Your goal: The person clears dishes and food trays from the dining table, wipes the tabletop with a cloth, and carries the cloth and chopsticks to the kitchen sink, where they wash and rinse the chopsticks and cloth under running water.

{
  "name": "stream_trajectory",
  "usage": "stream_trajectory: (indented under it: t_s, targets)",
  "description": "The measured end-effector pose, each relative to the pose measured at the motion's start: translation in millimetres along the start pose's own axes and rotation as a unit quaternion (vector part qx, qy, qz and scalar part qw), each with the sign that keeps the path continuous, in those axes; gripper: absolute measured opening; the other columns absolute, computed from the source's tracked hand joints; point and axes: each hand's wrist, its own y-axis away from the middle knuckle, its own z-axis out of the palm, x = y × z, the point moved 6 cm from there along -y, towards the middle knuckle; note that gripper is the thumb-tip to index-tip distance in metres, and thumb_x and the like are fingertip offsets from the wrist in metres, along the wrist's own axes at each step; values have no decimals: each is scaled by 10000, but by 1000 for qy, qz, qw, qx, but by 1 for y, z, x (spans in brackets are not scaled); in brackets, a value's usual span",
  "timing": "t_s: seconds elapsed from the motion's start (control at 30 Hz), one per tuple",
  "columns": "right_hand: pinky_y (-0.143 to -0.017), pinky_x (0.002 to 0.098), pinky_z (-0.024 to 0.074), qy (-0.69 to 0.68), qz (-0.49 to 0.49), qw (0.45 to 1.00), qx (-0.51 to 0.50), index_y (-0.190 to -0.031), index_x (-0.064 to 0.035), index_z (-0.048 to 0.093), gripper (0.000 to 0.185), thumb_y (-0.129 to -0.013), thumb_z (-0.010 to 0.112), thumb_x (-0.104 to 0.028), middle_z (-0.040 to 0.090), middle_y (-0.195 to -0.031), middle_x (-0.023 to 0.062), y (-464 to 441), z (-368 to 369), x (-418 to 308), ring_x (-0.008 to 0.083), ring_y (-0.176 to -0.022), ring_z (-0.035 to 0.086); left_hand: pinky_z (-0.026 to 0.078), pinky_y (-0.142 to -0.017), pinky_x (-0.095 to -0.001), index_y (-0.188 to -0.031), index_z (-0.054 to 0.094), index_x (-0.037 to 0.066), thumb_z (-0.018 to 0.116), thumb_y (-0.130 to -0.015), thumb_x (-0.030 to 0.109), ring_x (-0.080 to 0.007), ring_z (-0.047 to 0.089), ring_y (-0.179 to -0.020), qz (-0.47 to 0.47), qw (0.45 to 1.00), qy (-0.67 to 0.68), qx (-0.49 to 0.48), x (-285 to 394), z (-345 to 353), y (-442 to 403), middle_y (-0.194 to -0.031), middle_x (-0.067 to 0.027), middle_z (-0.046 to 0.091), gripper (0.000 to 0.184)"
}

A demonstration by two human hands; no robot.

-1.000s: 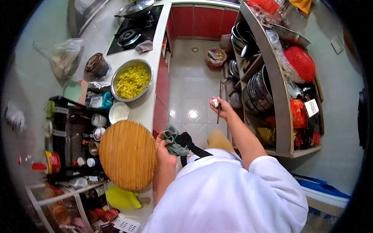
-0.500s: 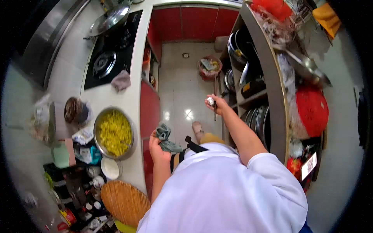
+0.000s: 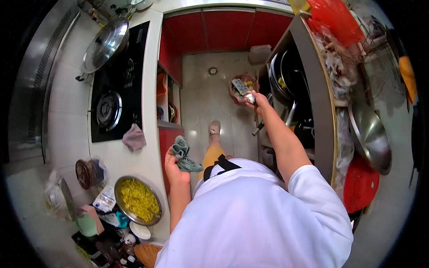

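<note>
My left hand (image 3: 175,169) is closed on a crumpled grey-green cloth (image 3: 183,154), held beside the counter's front edge. Out in front, my right hand (image 3: 259,102) grips a small crumpled white thing (image 3: 250,98) whose kind I cannot make out. A thin brown stick, like chopsticks (image 3: 255,114), also runs through that hand and points down. The hand is over the near edge of a waste bin lined with a pinkish bag (image 3: 234,94), which holds scraps and a wrapper.
At left, the white counter (image 3: 154,147) bears a steel bowl of yellow food (image 3: 139,199), a pink cloth (image 3: 134,137) and a black gas hob (image 3: 125,96) with a lidded wok (image 3: 106,44). A shelf unit with pans (image 3: 286,73) lines the right side; a steel wok (image 3: 370,136) hangs beyond.
I have stepped forward towards the bin. My right hand has moved up to the bin with the white thing and sticks. My left hand still holds the cloth.
</note>
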Motion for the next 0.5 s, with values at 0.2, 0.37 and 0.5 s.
stream_trajectory:
  t_s: [0.2, 0.37, 0.5]
  targets:
    - [-557, 270, 519, 107, 6, 988, 109, -989, -83, 534, 246, -912, 414, -283, 592, -836, 66, -52, -1, -61, 149, -666, 600, 475, -754, -315, -1000, 510, 46, 369, -654, -58, -193, 564, -850, -1, 999, -34, 8, 43, 70, -89, -958, -67, 560, 387]
    - [-497, 247, 494, 84, -22, 985, 149, -986, -74, 527, 252, -904, 429, -291, 586, -802, 63, -112, -14, -87, 145, -638, 594, 480, -779, -349, -1051, 485, 42, 352, -680, -61, -229, 565, -890, -27, 997, -75, 16, 76, 138, -158, -1008, -81, 552, 407]
    - [-474, 232, 478, 89, -17, 970, 225, -976, -62, 517, 232, -892, 438, -263, 574, -805, 68, -140, -15, -102, 143, -621, 585, 478, -816, -392, -1043, 472, 30, 362, -681, -63, -253, 563, -917, -14, 997, -74, -6, 81, 176, -217, -1027, -110, 546, 390]
